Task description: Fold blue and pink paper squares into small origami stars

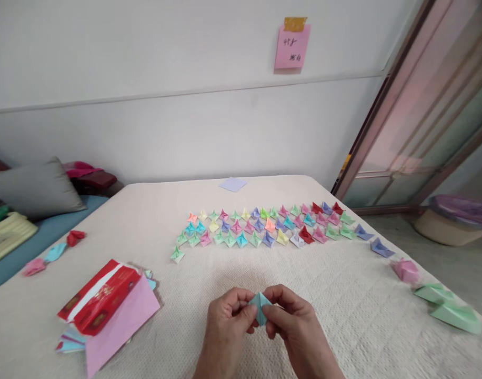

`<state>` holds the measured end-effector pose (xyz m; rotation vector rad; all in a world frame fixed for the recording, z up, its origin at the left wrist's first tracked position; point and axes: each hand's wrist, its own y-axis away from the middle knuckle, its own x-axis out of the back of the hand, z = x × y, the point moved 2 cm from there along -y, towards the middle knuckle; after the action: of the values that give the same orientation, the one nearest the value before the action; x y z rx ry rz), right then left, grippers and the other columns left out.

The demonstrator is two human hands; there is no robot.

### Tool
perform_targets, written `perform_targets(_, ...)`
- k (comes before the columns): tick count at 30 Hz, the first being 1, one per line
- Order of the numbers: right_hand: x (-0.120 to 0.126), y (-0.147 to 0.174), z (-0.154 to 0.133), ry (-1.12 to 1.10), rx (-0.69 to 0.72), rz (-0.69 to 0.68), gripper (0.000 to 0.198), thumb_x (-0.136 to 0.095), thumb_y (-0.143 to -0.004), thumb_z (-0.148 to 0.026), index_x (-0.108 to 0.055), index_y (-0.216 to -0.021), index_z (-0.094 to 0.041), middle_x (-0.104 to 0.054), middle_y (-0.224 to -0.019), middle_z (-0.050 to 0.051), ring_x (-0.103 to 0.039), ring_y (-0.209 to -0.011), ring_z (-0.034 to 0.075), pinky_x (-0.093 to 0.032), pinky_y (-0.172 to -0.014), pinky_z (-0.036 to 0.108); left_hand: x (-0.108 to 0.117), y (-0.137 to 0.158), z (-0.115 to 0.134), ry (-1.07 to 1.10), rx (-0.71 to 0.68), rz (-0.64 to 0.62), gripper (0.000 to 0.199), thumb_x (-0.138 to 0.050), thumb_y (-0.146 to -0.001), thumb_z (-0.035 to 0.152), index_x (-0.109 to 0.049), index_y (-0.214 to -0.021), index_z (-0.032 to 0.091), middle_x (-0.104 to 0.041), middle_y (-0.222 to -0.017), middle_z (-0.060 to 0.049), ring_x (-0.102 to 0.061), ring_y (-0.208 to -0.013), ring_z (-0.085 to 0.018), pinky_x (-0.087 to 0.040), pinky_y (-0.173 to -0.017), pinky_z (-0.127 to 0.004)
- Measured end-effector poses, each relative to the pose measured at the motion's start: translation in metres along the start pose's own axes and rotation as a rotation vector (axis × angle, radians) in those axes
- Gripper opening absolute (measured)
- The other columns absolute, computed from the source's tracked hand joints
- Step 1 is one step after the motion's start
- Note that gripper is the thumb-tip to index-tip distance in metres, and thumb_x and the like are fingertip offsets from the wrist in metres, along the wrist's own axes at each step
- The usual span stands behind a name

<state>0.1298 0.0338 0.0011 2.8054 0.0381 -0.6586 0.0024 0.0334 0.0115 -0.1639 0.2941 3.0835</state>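
Blue folded paper (260,308), small and roughly diamond-shaped w/ a crease down its visible face, was held btwn L hand (230,318) and R hand (293,317), low in the view, just short of the rows of folded pieces (241,240). Fingers of both hands pinched it from opp. sides, thumbs (249,315) on the near face; fingertips behind were partly hidden. Judged risks: uneven pull btwn the hands might tear a corner or skew the crease; too hard a squeeze might crush the layers; a loose pinch might let folds spring open. Materials etc.: paper looked thin, matte and stiff enough to keep an edge; row pieces were peaked, w/ pointed tips, in mixed colours (green, pink, blue, red, yellow). Pale cloth (343,295) beneath showed a fine pitted texture, too soft, prob., for sharp creasing. At left, a glossy red packet (102,297) overlapped a flat pink sheet (124,323), smooth w/ straight edges.
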Motion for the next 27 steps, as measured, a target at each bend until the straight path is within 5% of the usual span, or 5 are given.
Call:
perform_targets(9, -0.003, 0.004, 0.004, 0.088, 0.131, -0.029, 0.008, -0.070, -0.071, -0.016, -0.066, -0.064, -0.017, -0.056, -0.051, -0.004, -0.049, -0.048, 0.009, -0.037, -0.049, 0.022, 0.002, 0.001, -0.009, 0.090, -0.060, 0.056, 0.003, -0.061, -0.066, 0.016, -0.064, -0.065, 0.015, -0.054, -0.049, 0.005, -0.046, -0.047, -0.010, -0.036, -0.044, -0.020)
perform_targets(16, 0.000, 0.008, -0.003, 0.215, 0.303, -0.087, 0.021, -0.064, -0.070, -0.006, -0.064, -0.056, -0.021, -0.052, -0.058, -0.005, -0.054, -0.050, 0.010, -0.041, -0.050, 0.023, 0.002, 0.005, -0.007, 0.059, -0.148, 0.019, 0.014, -0.058, -0.068, 0.011, -0.059, -0.056, 0.016, -0.057, -0.050, 0.003, -0.047, -0.048, -0.010, -0.036, -0.047, -0.020)
perform_targets(23, 0.002, 0.012, -0.010, 0.397, 0.562, -0.127, 0.022, -0.063, -0.078, -0.009, -0.068, -0.063, -0.024, -0.055, -0.066, -0.003, -0.054, -0.059, 0.012, -0.041, -0.054, 0.024, 0.002, 0.009, 0.002, 0.182, -0.137, -0.088, 0.019, -0.065, -0.072, 0.020, -0.061, -0.091, 0.017, -0.066, -0.072, -0.001, -0.058, -0.062, -0.014, -0.045, -0.057, -0.025)
perform_targets(27, 0.003, 0.013, -0.013, 0.485, 0.625, -0.144, 0.022, -0.062, -0.080, -0.010, -0.067, -0.065, -0.024, -0.055, -0.070, -0.002, -0.054, -0.062, 0.012, -0.040, -0.056, 0.024, 0.002, 0.008, -0.005, 0.205, -0.113, -0.072, 0.025, -0.072, -0.073, 0.025, -0.060, -0.093, 0.017, -0.067, -0.073, -0.002, -0.060, -0.062, -0.014, -0.046, -0.057, -0.024)
